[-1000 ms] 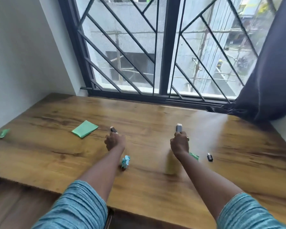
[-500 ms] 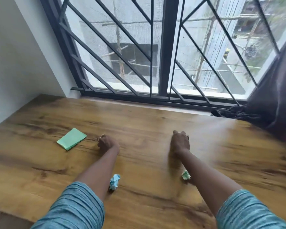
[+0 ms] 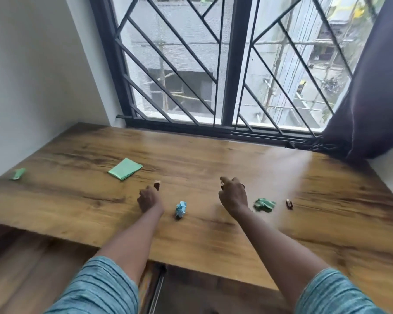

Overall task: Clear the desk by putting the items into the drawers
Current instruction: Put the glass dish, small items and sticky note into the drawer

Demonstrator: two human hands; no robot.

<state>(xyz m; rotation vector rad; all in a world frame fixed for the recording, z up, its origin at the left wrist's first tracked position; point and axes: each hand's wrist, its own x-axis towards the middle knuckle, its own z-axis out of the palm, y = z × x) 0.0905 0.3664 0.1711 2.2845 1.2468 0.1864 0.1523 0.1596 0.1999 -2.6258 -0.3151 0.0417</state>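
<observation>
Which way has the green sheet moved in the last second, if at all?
No. On the desk, the sheet lies just as far from the left scrap as before; only the camera shifted.

Soft window (image 3: 225, 64) daylight, slight blur

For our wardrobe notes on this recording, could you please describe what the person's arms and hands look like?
Both arms wear loose teal-blue sleeves with fine streaky stripes. The left sleeve and right sleeve end near the elbows, and the forearms are bare. The right hand has a ring. The left hand shows no glove or watch.
</observation>
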